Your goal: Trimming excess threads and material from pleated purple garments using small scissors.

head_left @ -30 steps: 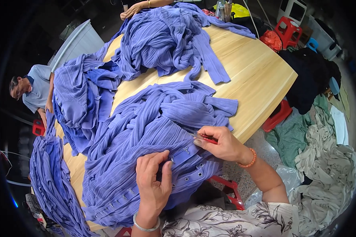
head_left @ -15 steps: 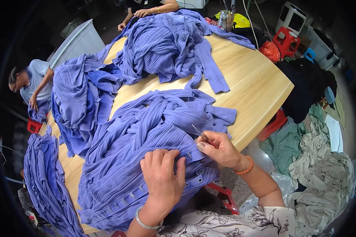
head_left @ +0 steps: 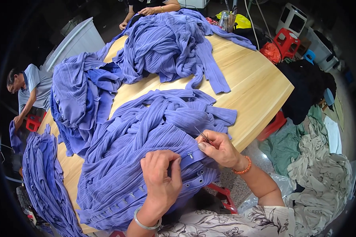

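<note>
A purple ribbed cardigan (head_left: 134, 158) lies spread in front of me, its button band running along the side nearest me. Hooks or pins in silver metal (head_left: 190, 154) and round eyelets sit along that band. In my right hand (head_left: 222, 149) is a pair of thread snips (head_left: 203, 136), the pointed blades angled up and left and a bit of red showing at the grip. Just left of it, over the band, my left hand (head_left: 160, 173) has its fingers curled and thumb bent toward the forefinger. Whatever its fingertips pinch, if anything, cannot be made out.
More purple garments are heaped on the wooden table (head_left: 261, 75), at the back (head_left: 166, 43) and left (head_left: 73, 94). Co-workers sit at the far side and far left. On the right are a red stool (head_left: 286, 41), dark cloth and grey-green fabric (head_left: 284, 142) on the floor.
My left hand has drawn slightly back from the band, its thumb moving left and down. The right hand barely moves. At far left, a co-worker has shifted a purple garment leftward.
</note>
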Action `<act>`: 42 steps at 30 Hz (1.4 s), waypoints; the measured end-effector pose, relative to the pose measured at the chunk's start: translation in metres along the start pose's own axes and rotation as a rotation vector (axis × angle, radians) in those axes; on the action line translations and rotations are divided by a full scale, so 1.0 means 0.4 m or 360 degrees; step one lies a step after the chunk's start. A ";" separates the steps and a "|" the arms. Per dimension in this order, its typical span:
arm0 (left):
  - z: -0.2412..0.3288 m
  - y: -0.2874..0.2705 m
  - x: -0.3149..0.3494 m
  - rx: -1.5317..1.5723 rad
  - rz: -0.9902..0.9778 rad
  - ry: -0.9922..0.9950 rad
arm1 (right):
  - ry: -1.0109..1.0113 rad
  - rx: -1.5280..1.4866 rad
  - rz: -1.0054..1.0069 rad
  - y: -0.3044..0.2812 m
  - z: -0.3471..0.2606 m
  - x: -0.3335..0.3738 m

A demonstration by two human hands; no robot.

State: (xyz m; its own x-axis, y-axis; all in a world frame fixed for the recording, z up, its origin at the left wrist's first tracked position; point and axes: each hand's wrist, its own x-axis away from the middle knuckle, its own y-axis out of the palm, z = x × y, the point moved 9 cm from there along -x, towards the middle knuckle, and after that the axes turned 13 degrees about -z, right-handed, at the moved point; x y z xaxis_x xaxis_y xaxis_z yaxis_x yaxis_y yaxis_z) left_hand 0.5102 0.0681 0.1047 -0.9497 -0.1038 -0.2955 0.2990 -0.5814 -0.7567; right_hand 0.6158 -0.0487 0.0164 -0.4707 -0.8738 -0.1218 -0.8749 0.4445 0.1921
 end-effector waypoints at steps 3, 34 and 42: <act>-0.005 0.001 0.005 0.0051 -0.0034 -0.0029 | 0.0052 -0.0006 0.0019 -0.003 0.007 0.004; -0.001 0.003 0.006 0.0054 0.0035 -0.0044 | -0.0030 -0.0060 -0.0031 0.009 -0.007 0.004; -0.013 0.003 0.017 0.0130 0.0085 -0.0070 | -0.0031 -0.0019 0.0000 0.001 -0.007 0.004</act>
State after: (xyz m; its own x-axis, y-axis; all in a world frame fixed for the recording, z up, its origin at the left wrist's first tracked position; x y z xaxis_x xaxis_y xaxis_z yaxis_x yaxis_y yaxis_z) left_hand 0.5047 0.0709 0.0986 -0.9364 -0.1707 -0.3066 0.3422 -0.6380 -0.6899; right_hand 0.6151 -0.0505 0.0191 -0.4730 -0.8698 -0.1407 -0.8736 0.4421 0.2036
